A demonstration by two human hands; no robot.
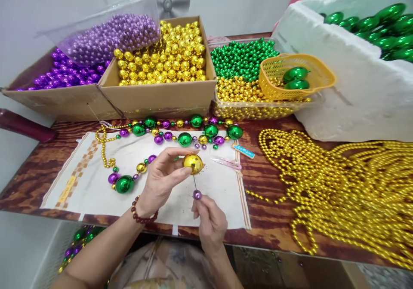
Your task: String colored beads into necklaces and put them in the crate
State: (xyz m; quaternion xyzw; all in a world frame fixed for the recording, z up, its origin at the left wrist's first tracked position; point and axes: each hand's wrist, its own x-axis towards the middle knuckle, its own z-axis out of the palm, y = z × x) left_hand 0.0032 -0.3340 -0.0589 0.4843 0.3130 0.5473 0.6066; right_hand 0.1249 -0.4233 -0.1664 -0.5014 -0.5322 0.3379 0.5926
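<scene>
My left hand (pixel 161 179), with a dark red bead bracelet at the wrist, pinches a large shiny gold bead (pixel 193 162) between thumb and fingers. Below it, my right hand (pixel 211 224) is closed with a small lilac bead (pixel 197 195) at its fingertips. A thin needle (pixel 195 182) runs from the lilac bead up to the gold bead; how far it enters is hidden. On the white cloth (pixel 93 198) lies a strung garland of green, purple and gold beads (pixel 185 139). Part of it, with a big green bead (pixel 124 184), passes behind my left hand.
Behind the cloth stand boxes of purple beads (pixel 77 72) and gold beads (pixel 161 65), plus a plastic tub (pixel 258 110). A yellow basket (pixel 297 59) rests on the tub. Pink scissors (pixel 227 163) lie at the cloth's right. Gold bead strands (pixel 338 186) cover the table's right side.
</scene>
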